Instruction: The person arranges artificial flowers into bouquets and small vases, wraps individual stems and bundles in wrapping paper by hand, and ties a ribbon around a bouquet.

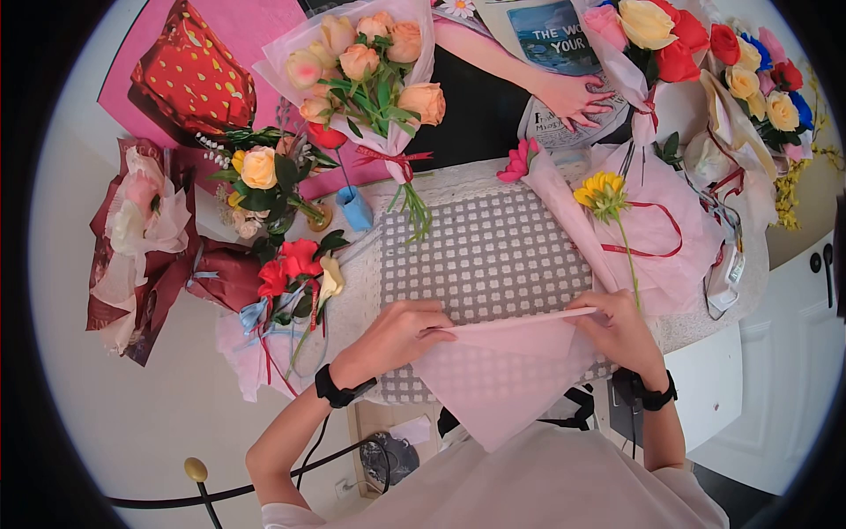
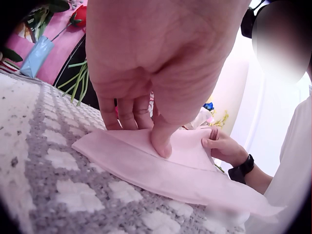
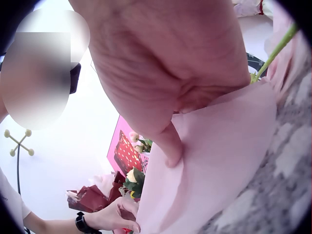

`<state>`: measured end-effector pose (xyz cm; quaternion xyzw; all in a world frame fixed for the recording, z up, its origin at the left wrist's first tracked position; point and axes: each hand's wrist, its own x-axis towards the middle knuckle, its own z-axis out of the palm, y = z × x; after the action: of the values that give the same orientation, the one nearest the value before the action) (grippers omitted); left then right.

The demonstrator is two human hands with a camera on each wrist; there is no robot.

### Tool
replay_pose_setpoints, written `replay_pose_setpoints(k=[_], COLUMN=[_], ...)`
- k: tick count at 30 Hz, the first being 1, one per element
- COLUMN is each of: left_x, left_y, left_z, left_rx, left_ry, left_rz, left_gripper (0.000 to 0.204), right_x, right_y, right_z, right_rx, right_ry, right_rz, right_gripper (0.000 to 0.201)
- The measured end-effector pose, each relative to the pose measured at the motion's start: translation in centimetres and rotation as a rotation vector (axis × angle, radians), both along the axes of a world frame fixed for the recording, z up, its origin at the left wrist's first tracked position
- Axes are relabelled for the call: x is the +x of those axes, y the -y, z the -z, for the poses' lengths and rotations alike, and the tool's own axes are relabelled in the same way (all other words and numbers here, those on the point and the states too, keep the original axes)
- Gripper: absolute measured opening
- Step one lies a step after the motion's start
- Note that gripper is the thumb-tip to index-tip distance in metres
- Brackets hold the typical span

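Note:
A sheet of pale pink wrapping paper point(image 1: 498, 375) is stretched between both hands at the table's near edge, its top edge folded over and a pointed corner hanging toward the person's lap. My left hand point(image 1: 401, 333) pinches the paper's left end, thumb on the near side and fingers behind, as the left wrist view shows. At the opposite end my right hand point(image 1: 621, 331) pinches the fold between thumb and fingers. Through the thin paper, the grey and white checked mat point(image 1: 485, 251) shows faintly. A yellow sunflower point(image 1: 602, 194) lies just beyond the right hand, its stem running toward it.
Pink wrapping paper with a red ribbon point(image 1: 656, 251) covers the table's right side. A peach rose bouquet point(image 1: 366, 79) lies at the back, beside a small blue holder point(image 1: 354, 209). Red flowers point(image 1: 291, 264) and a dark red wrapped bouquet point(image 1: 141, 238) are on the left.

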<state>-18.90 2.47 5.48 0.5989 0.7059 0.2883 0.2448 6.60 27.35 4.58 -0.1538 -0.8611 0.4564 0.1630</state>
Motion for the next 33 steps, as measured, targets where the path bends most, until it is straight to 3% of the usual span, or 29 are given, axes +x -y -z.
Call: replay_pose_setpoints(k=[5, 9, 11, 15, 17, 20, 26, 33], left_x=[0.3, 0.8, 0.9, 0.9, 1.0, 1.2, 1.3, 0.6], left_y=[0.0, 0.0, 0.2, 0.5, 0.7, 1.0, 1.4, 2.8], left_z=[0.1, 0.2, 0.4, 1.1, 1.2, 1.2, 0.0, 0.1], left_rx=[0.005, 0.092, 0.143, 0.234, 0.248, 0.267, 0.226, 0.218], left_ry=[-0.007, -0.091, -0.134, -0.256, -0.279, -0.408, -0.518, -0.648], left_rz=[-0.005, -0.001, 0.007, 0.065, 0.075, 0.112, 0.164, 0.177], left_gripper=[0.012, 0.008, 0.007, 0.009, 0.010, 0.017, 0.023, 0.034], right_x=[0.1, 0.4, 0.2, 0.9, 1.1, 1.4, 2.4, 2.8], right_y=[-0.2, 0.9, 1.1, 0.8, 0.9, 1.1, 1.2, 1.0], right_z=[0.2, 0.9, 2.2, 2.0, 1.9, 2.4, 2.3, 2.3], right_rx=[-0.071, -0.174, 0.083, 0.144, 0.385, 0.568, 0.731, 0.765], right_ry=[-0.067, 0.035, -0.193, -0.175, -0.225, -0.242, -0.214, -0.209], right_rz=[-0.104, -0.040, -0.172, -0.223, -0.258, -0.268, -0.299, -0.335], right_gripper=[0.025, 0.028, 0.031, 0.027, 0.025, 0.016, 0.010, 0.010])
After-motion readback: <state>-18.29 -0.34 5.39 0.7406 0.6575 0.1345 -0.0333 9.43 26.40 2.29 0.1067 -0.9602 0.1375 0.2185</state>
